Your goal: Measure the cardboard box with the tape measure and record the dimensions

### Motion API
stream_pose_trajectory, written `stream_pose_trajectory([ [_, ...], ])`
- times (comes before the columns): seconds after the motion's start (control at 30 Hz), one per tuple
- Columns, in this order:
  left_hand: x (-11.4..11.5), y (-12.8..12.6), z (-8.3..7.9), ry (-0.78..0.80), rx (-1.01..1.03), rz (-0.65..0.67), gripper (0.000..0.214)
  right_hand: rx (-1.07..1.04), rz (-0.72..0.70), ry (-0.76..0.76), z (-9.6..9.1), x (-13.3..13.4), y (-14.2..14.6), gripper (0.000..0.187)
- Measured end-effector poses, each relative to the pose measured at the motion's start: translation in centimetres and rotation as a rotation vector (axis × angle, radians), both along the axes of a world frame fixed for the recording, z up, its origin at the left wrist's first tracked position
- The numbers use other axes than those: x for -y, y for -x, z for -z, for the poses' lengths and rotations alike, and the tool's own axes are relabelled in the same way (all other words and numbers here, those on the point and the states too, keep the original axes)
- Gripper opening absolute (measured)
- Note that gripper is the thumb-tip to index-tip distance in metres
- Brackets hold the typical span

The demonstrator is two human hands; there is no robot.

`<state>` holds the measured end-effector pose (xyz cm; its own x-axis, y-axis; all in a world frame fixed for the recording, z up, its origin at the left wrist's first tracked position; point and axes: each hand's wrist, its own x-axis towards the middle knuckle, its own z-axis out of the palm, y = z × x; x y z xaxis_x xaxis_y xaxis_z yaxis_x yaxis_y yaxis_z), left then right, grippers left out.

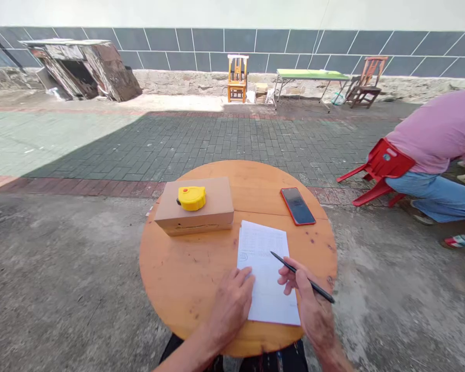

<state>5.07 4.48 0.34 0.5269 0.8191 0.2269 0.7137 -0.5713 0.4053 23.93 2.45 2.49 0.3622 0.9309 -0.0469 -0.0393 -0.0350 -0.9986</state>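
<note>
A small stack of white paper (pixel 269 289) with printed lines and a round stamp mark lies on the round wooden table (pixel 178 274). Over its right half, my right hand (pixel 312 299) grips a black pen (pixel 302 277) between thumb and fingers. The pen slants with its thin end up and to the left; I cannot tell if that end touches the sheet. My left hand (pixel 234 297) rests palm down across the left edge of the paper, fingers loosely bent and holding nothing.
A cardboard box (pixel 196 227) bears a yellow tape measure (pixel 192 198) at the table's left. Back right lies a phone (pixel 298 205) in a red case. A person in a pink shirt (pixel 442 129) sits on a red plastic chair (pixel 387 163). Chairs and a green folding table (pixel 312 75) line the wall.
</note>
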Motion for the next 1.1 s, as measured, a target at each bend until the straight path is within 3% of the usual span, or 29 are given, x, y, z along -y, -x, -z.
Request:
stream_pose_trajectory([
  [0.23,-0.7,0.4,0.3,0.014,-0.004,0.039,0.022,0.161,-0.026,0.007,-0.9,-1.9,2.4,0.022],
  [0.43,-1.0,0.7,0.6,0.004,0.024,0.036,0.024,0.189,-0.071,0.073,0.6,-3.3,3.3,0.029],
  [0.63,-1.1,0.5,1.0,-0.023,0.007,0.048,0.031,0.293,-0.09,0.085,1.2,-4.4,3.8,0.021],
  [0.8,-1.2,0.5,0.9,-0.041,0.001,0.034,0.033,0.37,-0.141,0.06,1.8,-4.6,4.1,0.022],
  [1.1,-1.3,0.3,0.8,-0.097,0.062,-0.022,0.024,0.604,-0.112,-0.047,2.7,-4.5,4.4,0.015],
])
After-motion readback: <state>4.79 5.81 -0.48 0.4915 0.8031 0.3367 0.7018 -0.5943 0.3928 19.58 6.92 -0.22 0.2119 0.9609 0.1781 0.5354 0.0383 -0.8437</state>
